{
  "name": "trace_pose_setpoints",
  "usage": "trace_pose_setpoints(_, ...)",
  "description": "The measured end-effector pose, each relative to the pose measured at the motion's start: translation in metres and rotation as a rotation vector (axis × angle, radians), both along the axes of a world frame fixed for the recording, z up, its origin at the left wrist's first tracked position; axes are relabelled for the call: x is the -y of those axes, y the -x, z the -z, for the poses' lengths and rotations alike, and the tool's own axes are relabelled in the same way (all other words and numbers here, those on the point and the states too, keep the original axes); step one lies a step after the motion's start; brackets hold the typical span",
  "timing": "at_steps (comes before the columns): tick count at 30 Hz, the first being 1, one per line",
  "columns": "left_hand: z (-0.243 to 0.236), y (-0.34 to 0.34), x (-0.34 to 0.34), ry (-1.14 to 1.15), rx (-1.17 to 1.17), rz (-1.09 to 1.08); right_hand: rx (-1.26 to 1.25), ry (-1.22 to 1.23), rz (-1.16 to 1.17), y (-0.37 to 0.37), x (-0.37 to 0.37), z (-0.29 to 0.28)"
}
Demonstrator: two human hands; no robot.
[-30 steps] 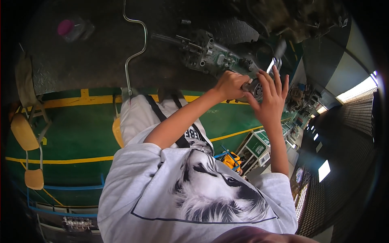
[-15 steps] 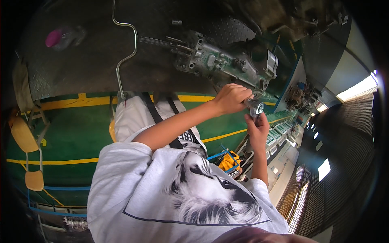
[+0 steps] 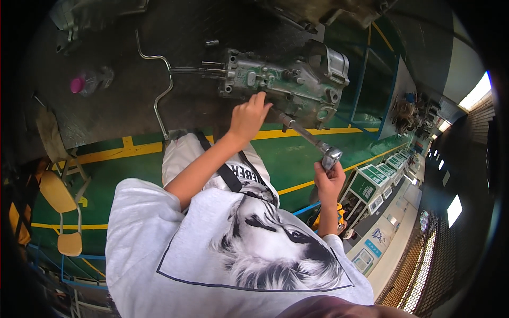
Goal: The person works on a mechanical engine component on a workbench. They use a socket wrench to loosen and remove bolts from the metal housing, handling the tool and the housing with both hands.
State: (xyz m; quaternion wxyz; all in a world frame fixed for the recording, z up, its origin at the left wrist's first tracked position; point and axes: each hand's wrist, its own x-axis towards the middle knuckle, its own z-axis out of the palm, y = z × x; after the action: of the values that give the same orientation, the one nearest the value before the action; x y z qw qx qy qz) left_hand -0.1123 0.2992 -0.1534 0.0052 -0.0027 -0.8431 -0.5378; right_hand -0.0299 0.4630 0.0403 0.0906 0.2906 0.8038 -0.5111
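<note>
Wrench (image 3: 306, 134): angled beside metal casing (image 3: 286, 82); probably heavy, stiff, slick; best held below head (image 3: 332, 154).
Right hand (image 3: 328, 183): fingers wrapped below wrench head.
Left hand (image 3: 249, 117): curled fingers at casing's edge, unclear if gripping.

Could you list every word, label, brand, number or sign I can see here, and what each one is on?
I'll leave wording uncopied, but here is where it stands:
Clothing: bold dark letters at the waist, partly visible.
Green signs: white marks, too small to read.
Blue label: too small to read.
Housing: no readable lettering.
Ratchet: none readable.
</note>
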Motion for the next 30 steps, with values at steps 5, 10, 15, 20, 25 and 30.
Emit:
trace_pose_setpoints(5, 0.008, 0.006, 0.005, 0.164, -0.176, -0.010, -0.061, 0.098, 0.049, -0.013, -0.001, -0.001)
trace_pose_setpoints(10, 0.007, 0.006, 0.003, 0.300, -0.240, 0.017, -0.128, 0.166, 0.018, -0.015, -0.015, 0.002)
trace_pose_setpoints(15, 0.004, -0.001, -0.007, 0.326, -0.206, 0.014, -0.149, 0.186, -0.089, -0.011, -0.036, 0.001)
trace_pose_setpoints(20, -0.002, -0.008, -0.009, 0.326, -0.208, 0.006, -0.239, 0.198, -0.244, -0.012, -0.051, 0.016)
trace_pose_setpoints(25, -0.016, -0.012, -0.019, 0.405, -0.031, -0.150, -0.168, 0.371, -0.269, -0.012, -0.061, 0.018)
trace_pose_setpoints(30, -0.012, -0.008, -0.024, 0.387, -0.067, -0.107, -0.236, 0.456, -0.312, -0.014, -0.072, 0.022)
